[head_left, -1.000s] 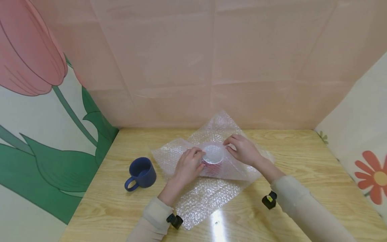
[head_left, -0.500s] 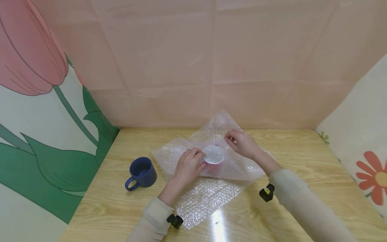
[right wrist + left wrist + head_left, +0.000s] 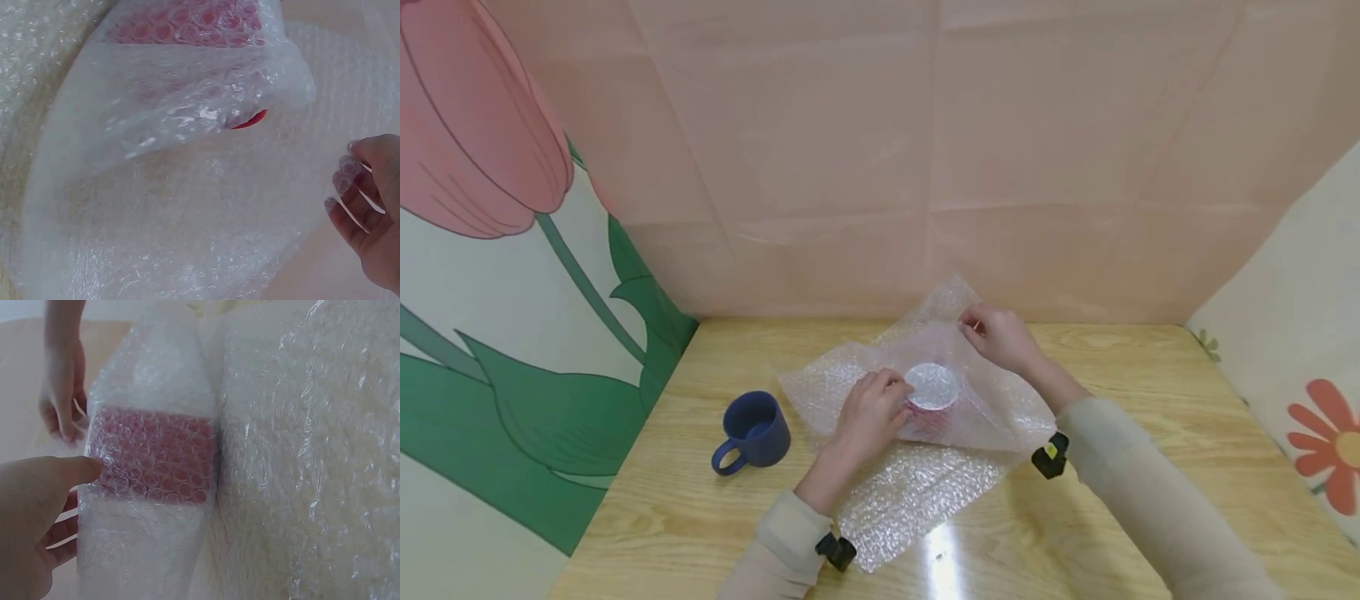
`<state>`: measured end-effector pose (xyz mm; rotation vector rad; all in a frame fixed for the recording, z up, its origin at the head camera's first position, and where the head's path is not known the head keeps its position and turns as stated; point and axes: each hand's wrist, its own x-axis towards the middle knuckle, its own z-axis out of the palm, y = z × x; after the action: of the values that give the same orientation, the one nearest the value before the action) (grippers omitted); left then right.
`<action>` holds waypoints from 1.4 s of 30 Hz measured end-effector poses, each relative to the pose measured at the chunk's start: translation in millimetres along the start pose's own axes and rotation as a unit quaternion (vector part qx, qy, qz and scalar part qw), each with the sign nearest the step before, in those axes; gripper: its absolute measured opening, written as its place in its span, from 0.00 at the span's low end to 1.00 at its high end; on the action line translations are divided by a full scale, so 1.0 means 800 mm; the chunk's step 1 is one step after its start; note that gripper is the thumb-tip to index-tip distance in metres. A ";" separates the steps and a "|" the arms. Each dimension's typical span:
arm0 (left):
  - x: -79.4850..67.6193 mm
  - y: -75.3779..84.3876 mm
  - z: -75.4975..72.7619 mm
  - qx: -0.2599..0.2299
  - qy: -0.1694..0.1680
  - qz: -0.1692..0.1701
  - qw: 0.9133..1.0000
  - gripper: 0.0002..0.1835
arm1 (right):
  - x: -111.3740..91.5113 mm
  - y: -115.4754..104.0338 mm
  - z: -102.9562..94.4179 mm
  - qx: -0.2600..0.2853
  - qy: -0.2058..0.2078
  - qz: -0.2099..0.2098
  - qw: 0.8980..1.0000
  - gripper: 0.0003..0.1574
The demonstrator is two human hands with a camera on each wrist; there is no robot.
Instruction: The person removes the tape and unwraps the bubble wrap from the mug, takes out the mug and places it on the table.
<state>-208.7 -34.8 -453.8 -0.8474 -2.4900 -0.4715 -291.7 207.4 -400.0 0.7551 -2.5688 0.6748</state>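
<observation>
A red mug (image 3: 153,456) stands upright in the middle of a bubble wrap sheet (image 3: 917,492), with one layer folded up against its side. Its pale round top (image 3: 932,387) shows through in the head view, and a bit of red handle (image 3: 251,120) peeks out in the right wrist view. My left hand (image 3: 868,412) holds the mug at its left rim through the wrap, thumb on the near side. Beyond the mug to the right, my right hand (image 3: 1002,337) pinches a raised edge of the bubble wrap between thumb and fingers.
A dark blue mug (image 3: 760,433) stands on the wooden table (image 3: 647,500) left of the wrap, handle toward the near left. Behind the table hangs a pinkish backdrop (image 3: 820,167). Flower-patterned panels flank both sides.
My right hand has moved away from the mug toward the table's back, drawing the bubble wrap edge up with it. My left hand stays at the mug.
</observation>
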 end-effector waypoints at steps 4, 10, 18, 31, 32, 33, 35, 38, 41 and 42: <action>-0.001 0.001 0.000 -0.006 -0.003 -0.006 1.000 0.15 | 0.008 0.004 0.002 0.002 0.008 0.024 1.000 0.04; -0.001 0.001 0.001 -0.005 0.003 -0.003 1.000 0.16 | 0.017 0.016 0.005 0.008 0.013 0.061 0.998 0.05; 0.000 0.002 0.001 -0.002 0.008 0.004 1.000 0.15 | 0.018 0.029 0.005 0.019 -0.006 0.104 0.994 0.06; 0.001 0.002 0.002 -0.008 0.003 0.001 1.000 0.15 | 0.005 0.030 0.004 0.027 0.021 0.137 0.990 0.13; 0.001 0.002 0.002 -0.007 0.002 0.000 1.000 0.15 | 0.003 0.029 0.003 0.027 0.019 0.137 0.990 0.13; 0.001 0.002 0.002 -0.006 0.002 0.000 1.000 0.15 | 0.003 0.027 0.003 0.026 0.015 0.139 0.990 0.13; 0.001 0.002 0.002 -0.005 0.003 0.001 1.000 0.15 | 0.001 0.024 0.002 0.024 -0.003 0.138 0.990 0.13; 0.002 0.002 0.001 -0.006 0.006 0.003 1.000 0.15 | -0.002 0.018 0.003 0.026 -0.052 0.132 0.990 0.14; 0.002 0.002 0.001 -0.007 0.010 0.005 1.000 0.15 | -0.006 0.011 0.005 0.035 -0.108 0.129 0.985 0.17; 0.002 0.001 0.001 -0.008 0.011 0.005 1.000 0.15 | -0.008 0.009 0.006 0.039 -0.122 0.129 0.983 0.18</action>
<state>-209.3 -32.8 -453.4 -0.8551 -2.4635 -0.4960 -292.3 212.6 -409.4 0.5623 -2.9129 0.8101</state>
